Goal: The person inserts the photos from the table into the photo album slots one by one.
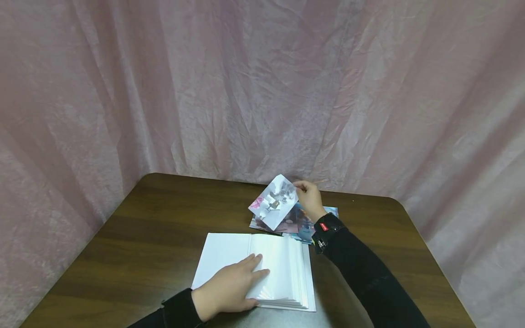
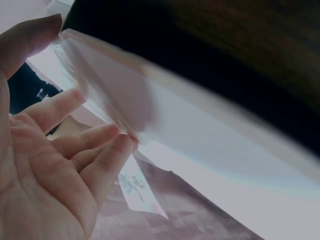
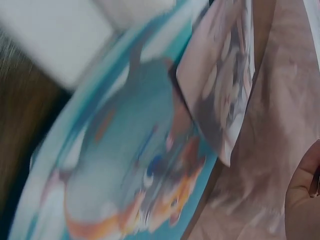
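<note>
A white photo album [image 1: 270, 269] lies open with clear sleeve pages stacked on its right side. My left hand [image 1: 229, 284] rests flat across its fold, fingers spread; in the left wrist view the fingertips [image 2: 122, 145] touch the page edges. Beyond the album, my right hand [image 1: 309, 198] pinches the right corner of a pale picture card [image 1: 275, 202] with grey figures and a pink patch, held tilted above other cards. Only part of the right hand [image 3: 302, 195] shows at the edge of the right wrist view. Under it lie a blue picture card [image 3: 145, 165] and a mauve one [image 3: 220, 80].
The brown wooden table [image 1: 164, 218] extends to both sides of the album. A pink curtain [image 1: 262, 91] hangs right behind its far edge, close to the cards. The loose cards overlap near the album's upper right corner.
</note>
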The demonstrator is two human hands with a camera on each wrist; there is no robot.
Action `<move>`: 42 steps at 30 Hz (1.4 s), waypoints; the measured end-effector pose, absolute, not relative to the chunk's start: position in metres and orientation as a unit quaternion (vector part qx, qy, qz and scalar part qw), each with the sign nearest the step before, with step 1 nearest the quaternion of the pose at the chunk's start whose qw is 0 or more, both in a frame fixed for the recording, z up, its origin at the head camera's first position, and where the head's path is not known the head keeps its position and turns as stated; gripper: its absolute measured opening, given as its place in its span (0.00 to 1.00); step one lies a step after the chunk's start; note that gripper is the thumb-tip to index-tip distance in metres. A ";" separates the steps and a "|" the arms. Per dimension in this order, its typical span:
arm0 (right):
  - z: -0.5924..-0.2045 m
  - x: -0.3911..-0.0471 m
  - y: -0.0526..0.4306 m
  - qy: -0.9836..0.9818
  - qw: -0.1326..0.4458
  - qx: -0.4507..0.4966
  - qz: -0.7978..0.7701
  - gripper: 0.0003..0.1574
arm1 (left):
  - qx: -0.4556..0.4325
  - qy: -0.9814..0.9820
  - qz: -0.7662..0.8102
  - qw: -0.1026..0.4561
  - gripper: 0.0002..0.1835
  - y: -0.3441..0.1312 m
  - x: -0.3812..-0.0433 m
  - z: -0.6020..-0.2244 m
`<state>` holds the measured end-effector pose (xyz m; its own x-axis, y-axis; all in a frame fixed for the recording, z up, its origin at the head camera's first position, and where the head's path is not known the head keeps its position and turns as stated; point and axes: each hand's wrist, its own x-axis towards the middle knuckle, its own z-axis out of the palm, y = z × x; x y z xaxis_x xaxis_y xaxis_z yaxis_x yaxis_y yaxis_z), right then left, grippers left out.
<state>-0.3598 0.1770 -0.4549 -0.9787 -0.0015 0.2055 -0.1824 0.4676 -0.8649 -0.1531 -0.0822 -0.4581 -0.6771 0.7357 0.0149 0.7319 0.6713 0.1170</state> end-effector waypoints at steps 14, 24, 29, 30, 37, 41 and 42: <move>-0.462 -0.356 0.157 -0.856 0.080 0.052 0.507 0.15 | 0.399 0.915 0.057 0.013 0.35 -0.084 -0.153 -0.456; -0.461 -0.353 0.154 -0.865 0.062 0.043 0.497 0.14 | 0.398 0.915 0.059 0.011 0.35 -0.083 -0.154 -0.457; -0.461 -0.351 0.156 -0.868 0.049 0.048 0.493 0.15 | 0.398 0.915 0.060 0.016 0.35 -0.083 -0.154 -0.458; -0.461 -0.351 0.156 -0.869 0.048 0.051 0.490 0.15 | 0.398 0.915 0.060 0.016 0.35 -0.083 -0.154 -0.457; -0.462 -0.352 0.166 -0.877 0.041 0.075 0.474 0.15 | 0.394 0.916 0.067 0.025 0.35 -0.082 -0.153 -0.456; -0.463 -0.355 0.173 -0.880 0.041 0.092 0.465 0.15 | 0.392 0.917 0.070 0.033 0.35 -0.081 -0.153 -0.455; -0.462 -0.356 0.175 -0.880 0.040 0.097 0.463 0.15 | 0.391 0.917 0.071 0.036 0.36 -0.081 -0.153 -0.455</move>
